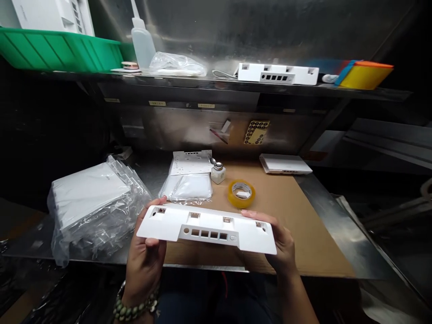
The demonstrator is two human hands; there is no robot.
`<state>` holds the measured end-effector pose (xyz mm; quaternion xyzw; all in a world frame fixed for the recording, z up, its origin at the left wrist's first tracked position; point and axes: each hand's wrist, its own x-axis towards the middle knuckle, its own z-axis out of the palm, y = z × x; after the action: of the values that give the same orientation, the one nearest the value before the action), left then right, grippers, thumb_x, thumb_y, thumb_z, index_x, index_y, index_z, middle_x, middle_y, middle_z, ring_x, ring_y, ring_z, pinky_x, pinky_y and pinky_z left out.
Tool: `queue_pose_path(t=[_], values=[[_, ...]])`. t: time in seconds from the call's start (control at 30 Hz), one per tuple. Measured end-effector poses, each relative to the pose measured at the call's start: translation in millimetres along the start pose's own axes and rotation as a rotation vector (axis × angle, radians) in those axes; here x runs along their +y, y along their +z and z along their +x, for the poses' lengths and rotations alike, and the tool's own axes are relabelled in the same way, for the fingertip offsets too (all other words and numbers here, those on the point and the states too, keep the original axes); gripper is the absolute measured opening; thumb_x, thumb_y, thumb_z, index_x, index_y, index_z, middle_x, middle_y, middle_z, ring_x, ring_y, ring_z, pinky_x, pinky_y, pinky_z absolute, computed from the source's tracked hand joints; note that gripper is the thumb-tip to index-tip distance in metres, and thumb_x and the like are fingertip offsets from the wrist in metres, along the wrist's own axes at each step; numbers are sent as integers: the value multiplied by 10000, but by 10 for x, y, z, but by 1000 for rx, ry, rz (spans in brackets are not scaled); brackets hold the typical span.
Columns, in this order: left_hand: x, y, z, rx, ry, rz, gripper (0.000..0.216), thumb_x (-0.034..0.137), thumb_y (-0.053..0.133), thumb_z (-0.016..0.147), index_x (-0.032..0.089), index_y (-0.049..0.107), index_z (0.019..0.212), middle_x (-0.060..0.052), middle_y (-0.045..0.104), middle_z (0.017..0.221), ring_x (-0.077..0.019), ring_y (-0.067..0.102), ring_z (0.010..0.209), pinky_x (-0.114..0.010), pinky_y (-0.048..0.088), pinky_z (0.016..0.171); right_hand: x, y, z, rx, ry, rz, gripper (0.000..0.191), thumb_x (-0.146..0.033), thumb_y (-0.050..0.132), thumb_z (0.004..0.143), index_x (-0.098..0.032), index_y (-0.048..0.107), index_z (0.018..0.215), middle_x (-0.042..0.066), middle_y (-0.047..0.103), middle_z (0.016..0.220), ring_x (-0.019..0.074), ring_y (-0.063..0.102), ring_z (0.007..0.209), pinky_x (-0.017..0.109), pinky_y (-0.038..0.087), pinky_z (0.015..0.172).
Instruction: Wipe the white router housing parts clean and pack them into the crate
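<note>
Between my two hands, above the front of the cardboard-covered bench, I hold a white router housing [209, 215], its edge with a row of square port openings turned toward me. My left hand [146, 245] grips the left end, thumb on the near edge and fingers behind. At the right end, my right hand [281, 240] is closed around the housing, with fingers along its far top edge; the thumb is hidden. Just beyond the housing lies a roll of yellow tape [241, 193] with a small white piece inside its ring. A small bottle with a metal cap [218, 173] stands behind.
Bagged white housings [91, 198] are piled at left. A bagged stack with a white panel [191, 175] lies at mid-bench, and a white unit [285, 164] at back right. The overhead shelf [202, 81] carries a green bin [60, 51], a squeeze bottle [142, 45] and another router housing [278, 74].
</note>
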<state>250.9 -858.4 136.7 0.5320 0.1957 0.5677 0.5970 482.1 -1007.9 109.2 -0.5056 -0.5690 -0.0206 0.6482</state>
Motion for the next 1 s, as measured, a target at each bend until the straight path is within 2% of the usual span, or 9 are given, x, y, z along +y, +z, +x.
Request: queue_pose_path(t=[0.13,0.23,0.33,0.47,0.7,0.8,0.87,0.9,1.0], values=[[1,10,-18,-18,-14,-15,743,682,742,769,271,594,1370,-82,515,1534,-321,422,1450,-346,392,1199,43,-17,-26,14,19,-35,332,-203,648,935,-302,677,1250,36,754,1224,240,721,1134,372,598,985],[-11,34,-30,9,34,34,756,689,765,741,267,614,1351,-95,529,1514,-349,407,1456,-417,331,1237,95,-49,-63,42,43,-109,333,-223,653,939,-296,668,1264,32,745,1243,226,707,1157,344,578,1003],[-30,58,-40,-1,130,95,742,684,778,729,276,632,1332,-94,561,1473,-355,400,1461,-435,289,1251,155,-79,-94,66,72,-183,353,-244,655,938,-278,651,1289,42,729,1275,226,696,1178,337,562,1017],[-45,65,-35,-85,190,134,678,654,768,755,333,628,1337,-69,583,1460,-325,374,1492,-405,311,1235,217,-83,-111,123,94,-176,323,-259,651,927,-257,656,1250,68,717,1296,271,676,1219,413,543,1051],[-57,62,-42,-108,144,63,682,606,831,699,337,670,1305,-87,605,1451,-327,344,1514,-426,284,1248,314,-98,-157,139,78,-104,351,-254,705,875,-228,667,1223,123,709,1303,359,680,1200,550,530,1050],[-99,87,-26,-90,107,-113,788,719,814,622,328,678,1293,-75,546,1522,-340,261,1548,-444,285,1250,328,-86,-180,189,24,-61,368,-234,734,845,-225,678,1209,131,715,1289,390,680,1191,587,528,1045],[-122,83,18,5,-56,-346,841,839,679,671,328,643,1338,-54,495,1574,-324,264,1549,-442,332,1229,314,-65,-208,206,-24,-49,397,-223,759,824,-228,680,1213,128,711,1297,402,678,1191,602,529,1043],[-128,67,49,32,-208,-458,844,863,600,730,312,617,1370,-63,497,1573,-323,307,1532,-451,365,1209,304,-54,-224,197,-44,-38,388,-233,742,844,-231,676,1227,126,704,1310,403,672,1203,612,525,1046],[-114,-15,157,-61,-726,-662,766,751,533,884,202,564,1418,-153,627,1429,-360,520,1391,-502,472,1115,315,-34,-231,50,-105,-30,341,-253,603,954,-262,633,1293,104,661,1386,374,633,1272,619,516,1059]])
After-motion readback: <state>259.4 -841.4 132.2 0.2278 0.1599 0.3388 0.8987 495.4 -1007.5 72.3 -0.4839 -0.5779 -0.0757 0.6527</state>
